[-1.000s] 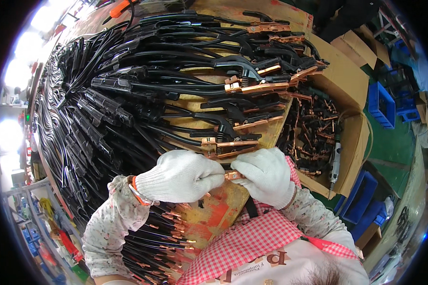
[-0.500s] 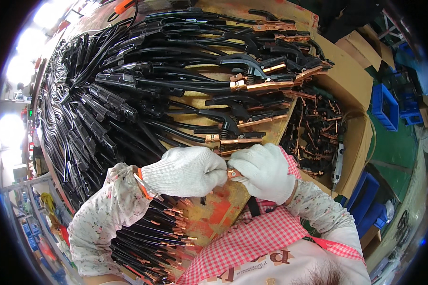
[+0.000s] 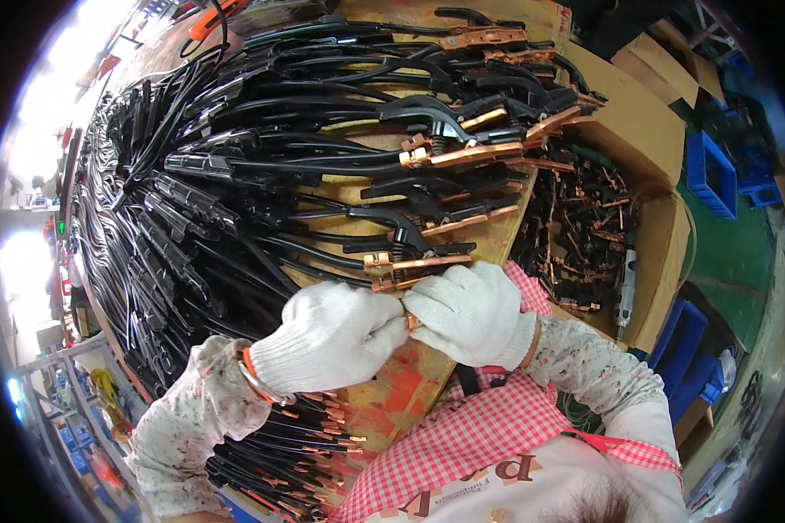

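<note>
Both my hands wear white knitted gloves and meet just above the near part of the table. My right hand (image 3: 469, 315) is closed, its fingers pinching a small copper fitting (image 3: 412, 322) that mostly hides under the glove. Against it, my left hand (image 3: 330, 333) is closed too; what lies inside its fingers is hidden. Just beyond the hands lies a black welding electrode holder (image 3: 403, 228) with a copper jaw and a spring. More of these holders (image 3: 440, 118) spread over the table, joined to black cables (image 3: 279, 164).
A cardboard box (image 3: 663, 261) at the right holds many black and copper parts, with a grey, pen-shaped tool (image 3: 625, 292) at its inner side. Copper-tipped cable ends (image 3: 323, 436) lie near my left forearm. The tabletop (image 3: 401, 388) is paint-stained. A blue crate (image 3: 711, 174) stands on the floor.
Both hands have shifted slightly left and nearer to me, still pressed together. Less of the copper fitting shows between them now.
</note>
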The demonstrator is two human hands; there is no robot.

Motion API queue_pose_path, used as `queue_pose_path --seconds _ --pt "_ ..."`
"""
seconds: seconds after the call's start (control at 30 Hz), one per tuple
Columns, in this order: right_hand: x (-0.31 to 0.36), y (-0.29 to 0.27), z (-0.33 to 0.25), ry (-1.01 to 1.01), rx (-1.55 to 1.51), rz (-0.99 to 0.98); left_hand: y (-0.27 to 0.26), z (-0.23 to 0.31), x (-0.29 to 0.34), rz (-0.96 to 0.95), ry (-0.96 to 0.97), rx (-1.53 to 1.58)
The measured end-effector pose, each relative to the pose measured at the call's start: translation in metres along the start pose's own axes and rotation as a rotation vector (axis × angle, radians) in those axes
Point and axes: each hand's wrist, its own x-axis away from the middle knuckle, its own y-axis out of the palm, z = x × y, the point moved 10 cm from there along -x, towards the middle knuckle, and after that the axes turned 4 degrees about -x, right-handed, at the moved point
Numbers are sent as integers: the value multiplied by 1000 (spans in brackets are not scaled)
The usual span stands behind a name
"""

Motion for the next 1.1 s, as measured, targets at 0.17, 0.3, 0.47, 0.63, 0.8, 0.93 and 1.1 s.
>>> queue_pose_path --seconds 0.17,0.3,0.47,0.63,0.8,0.93,1.1 --pt "2 3 3 25 -10 -11 1 -3 -2 14 -22 43" --pt "2 -1 1 -6 -7 37 -3 1 3 158 154 -64" --pt "2 1 3 -15 -5 22 -7 10 17 288 275 -389" --pt "2 3 4 -14 -18 10 -10 17 17 383 281 -420" --pt "2 2 2 -6 4 12 -6 20 9 329 250 -424" --pt "1 4 0 -12 14 -9 4 15 3 219 157 -421" --pt "2 3 2 12 -53 -17 -2 14 4 218 266 -326"
